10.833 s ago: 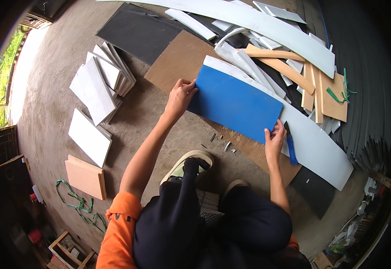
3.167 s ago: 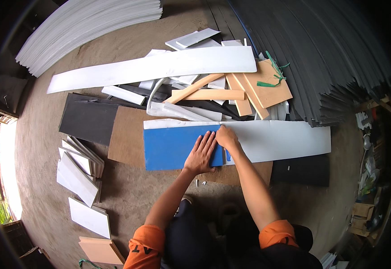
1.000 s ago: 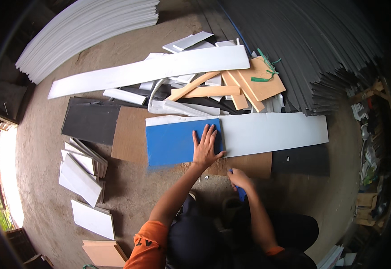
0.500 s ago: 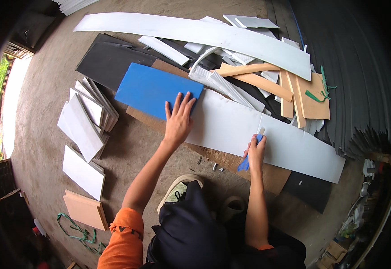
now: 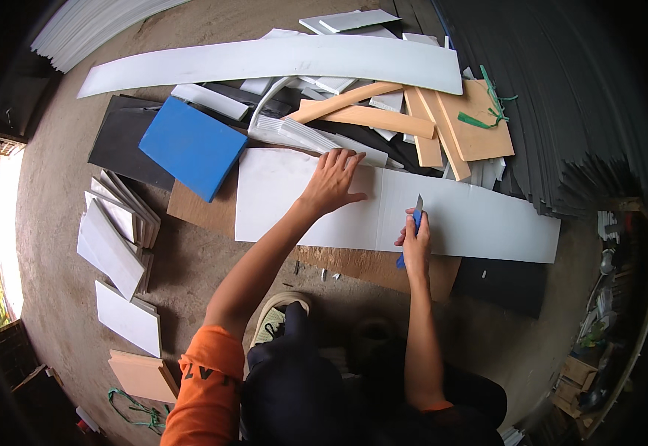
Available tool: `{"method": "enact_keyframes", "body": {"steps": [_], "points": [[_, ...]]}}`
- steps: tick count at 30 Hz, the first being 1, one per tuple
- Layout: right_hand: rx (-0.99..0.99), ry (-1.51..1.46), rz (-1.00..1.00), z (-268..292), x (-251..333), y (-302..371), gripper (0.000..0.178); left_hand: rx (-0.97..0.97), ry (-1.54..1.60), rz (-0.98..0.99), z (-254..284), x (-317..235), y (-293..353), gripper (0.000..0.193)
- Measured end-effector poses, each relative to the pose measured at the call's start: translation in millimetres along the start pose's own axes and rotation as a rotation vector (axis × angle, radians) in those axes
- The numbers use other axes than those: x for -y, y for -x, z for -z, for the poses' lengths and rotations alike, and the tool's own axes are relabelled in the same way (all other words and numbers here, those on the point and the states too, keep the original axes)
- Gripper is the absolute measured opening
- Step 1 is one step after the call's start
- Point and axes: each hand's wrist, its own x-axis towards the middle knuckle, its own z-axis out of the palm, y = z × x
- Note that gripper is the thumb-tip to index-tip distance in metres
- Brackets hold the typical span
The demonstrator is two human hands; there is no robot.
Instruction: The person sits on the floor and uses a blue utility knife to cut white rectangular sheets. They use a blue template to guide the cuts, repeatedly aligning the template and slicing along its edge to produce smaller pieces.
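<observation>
A long white foam sheet (image 5: 487,223) lies across a brown board (image 5: 383,269) in front of me, with a line crossing it near its middle. My left hand (image 5: 331,182) rests on the sheet's far edge, left of that line, fingers stretched and thumb apart. In my right hand (image 5: 415,241) is a blue utility knife (image 5: 418,215), held over the sheet just right of the line, its blade pointing away from me. To the left a blue rectangular board (image 5: 194,145) lies partly on the brown board and partly on a black sheet (image 5: 120,141), touched by neither hand.
Stacked white pieces (image 5: 120,230) and tan blocks (image 5: 142,375) stand on the floor at left, near green cord (image 5: 134,409). Beyond the sheet is a heap of offcuts with tan strips (image 5: 368,117) and a long white strip (image 5: 272,61). Black sheets (image 5: 562,97) fill the right.
My left hand has left the blue board and moved right onto the white sheet. The blue board now lies farther left and turned. The knife's blade points more upright over the sheet.
</observation>
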Motion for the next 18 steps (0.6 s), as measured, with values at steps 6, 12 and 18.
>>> {"method": "enact_keyframes", "body": {"steps": [6, 12, 18], "points": [[-0.106, -0.177, -0.016, 39.0, -0.3, 12.6, 0.022, 0.319, -0.138, 0.056, -13.7, -13.4, -20.1, 0.077], [-0.273, -0.118, 0.065, 59.1, 22.9, 32.9, 0.028, 0.543, -0.049, 0.01, 15.4, -53.1, -22.3, 0.072], [-0.487, -0.038, 0.273, 78.1, 42.6, 69.0, 0.027, 0.565, -0.137, -0.333, 78.6, -123.5, -23.1, 0.055]]}}
